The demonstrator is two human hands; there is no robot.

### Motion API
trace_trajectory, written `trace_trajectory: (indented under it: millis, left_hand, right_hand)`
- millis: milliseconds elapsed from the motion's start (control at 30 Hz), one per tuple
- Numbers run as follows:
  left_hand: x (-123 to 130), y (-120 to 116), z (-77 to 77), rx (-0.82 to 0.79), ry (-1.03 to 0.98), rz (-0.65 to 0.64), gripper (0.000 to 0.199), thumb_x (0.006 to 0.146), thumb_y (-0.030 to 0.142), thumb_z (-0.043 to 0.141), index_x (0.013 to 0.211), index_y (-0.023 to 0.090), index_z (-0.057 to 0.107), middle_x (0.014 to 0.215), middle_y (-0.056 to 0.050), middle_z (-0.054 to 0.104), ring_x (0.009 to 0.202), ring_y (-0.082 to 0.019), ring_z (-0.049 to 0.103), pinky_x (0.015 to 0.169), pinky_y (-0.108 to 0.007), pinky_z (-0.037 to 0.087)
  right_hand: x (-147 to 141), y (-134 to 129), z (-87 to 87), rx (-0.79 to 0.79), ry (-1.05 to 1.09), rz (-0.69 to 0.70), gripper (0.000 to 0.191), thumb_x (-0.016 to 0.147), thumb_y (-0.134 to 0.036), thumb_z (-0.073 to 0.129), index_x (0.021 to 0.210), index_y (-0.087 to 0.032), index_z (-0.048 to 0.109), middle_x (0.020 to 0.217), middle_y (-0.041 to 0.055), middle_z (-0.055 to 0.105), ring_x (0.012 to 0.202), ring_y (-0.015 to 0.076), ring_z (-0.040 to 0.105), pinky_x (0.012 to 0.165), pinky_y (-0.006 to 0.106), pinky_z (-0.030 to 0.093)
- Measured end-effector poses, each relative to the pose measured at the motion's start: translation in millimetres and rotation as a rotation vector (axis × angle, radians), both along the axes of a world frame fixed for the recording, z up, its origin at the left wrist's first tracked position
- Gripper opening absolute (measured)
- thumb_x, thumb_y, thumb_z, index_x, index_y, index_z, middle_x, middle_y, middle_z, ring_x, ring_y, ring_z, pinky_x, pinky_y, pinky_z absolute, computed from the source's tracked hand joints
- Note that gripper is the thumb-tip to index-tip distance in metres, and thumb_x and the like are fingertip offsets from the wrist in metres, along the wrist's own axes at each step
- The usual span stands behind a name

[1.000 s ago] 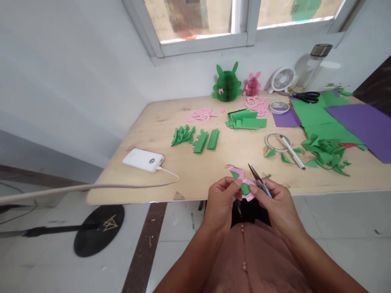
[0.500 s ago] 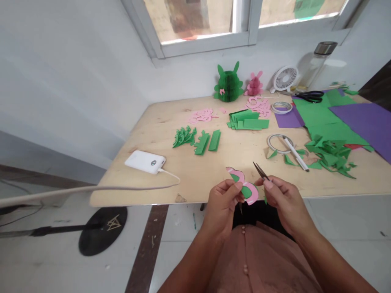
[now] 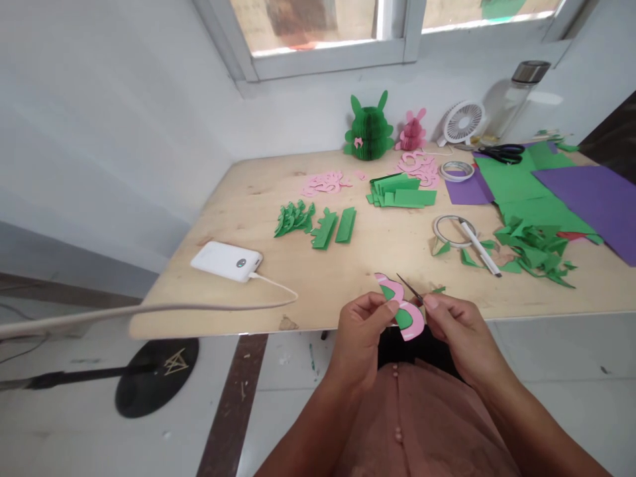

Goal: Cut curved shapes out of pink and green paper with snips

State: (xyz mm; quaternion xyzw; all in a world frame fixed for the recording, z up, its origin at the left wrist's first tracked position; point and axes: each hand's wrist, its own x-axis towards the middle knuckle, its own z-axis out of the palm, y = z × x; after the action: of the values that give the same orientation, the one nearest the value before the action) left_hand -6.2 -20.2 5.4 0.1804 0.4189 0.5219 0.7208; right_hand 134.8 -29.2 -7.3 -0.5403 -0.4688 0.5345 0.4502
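While a scalloped pink-and-green paper piece (image 3: 413, 322) is pinched between the thumb and fingers of the left hand (image 3: 361, 339), dark-bladed scissors (image 3: 409, 287) are gripped in the right hand (image 3: 460, 331), their tips just beside the paper. The piece is held at the near edge of a wooden counter (image 3: 238, 205). Beyond the hands, a white marker (image 3: 479, 248) is laid across a tape ring (image 3: 435, 230), with green scraps (image 3: 534, 248) heaped to its right. Farther back, folded green strips (image 3: 410, 197) are piled. By the wall, a green eared figure (image 3: 369, 132) is set beside a smaller pink one (image 3: 412, 134).
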Motion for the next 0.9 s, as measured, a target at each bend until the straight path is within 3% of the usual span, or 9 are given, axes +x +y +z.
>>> trace_trajectory:
  millis: [333,900]
  left_hand:
    - [1.5,-0.5,-2.8,0.023,-0.004,-0.003,0.014,0.065,0.019,0.075,0.061,0.015,0.062,0.063,0.0,0.064,0.061,-0.011,0.057,0.066,-0.025,0.044]
    - [-0.7,4.4,-6.4,-0.016,0.005,-0.036,0.017,0.06,0.021,0.078,0.06,0.015,0.062,0.063,0.0,0.065,0.06,-0.011,0.057,0.064,-0.024,0.045]
  right_hand:
    - [-0.8,-2.3,-6.8,-0.047,0.075,-0.022,0.048,0.086,-0.049,0.054,0.053,-0.02,0.035,0.054,-0.0064,0.019,0.051,0.009,0.013,0.046,0.026,0.01]
    - [-2.3,1.3,-10.6,-0.085,0.024,-0.03,0.051,0.083,-0.054,0.055,0.052,-0.02,0.034,0.051,-0.0064,0.021,0.048,0.0088,0.015,0.045,0.026,0.01]
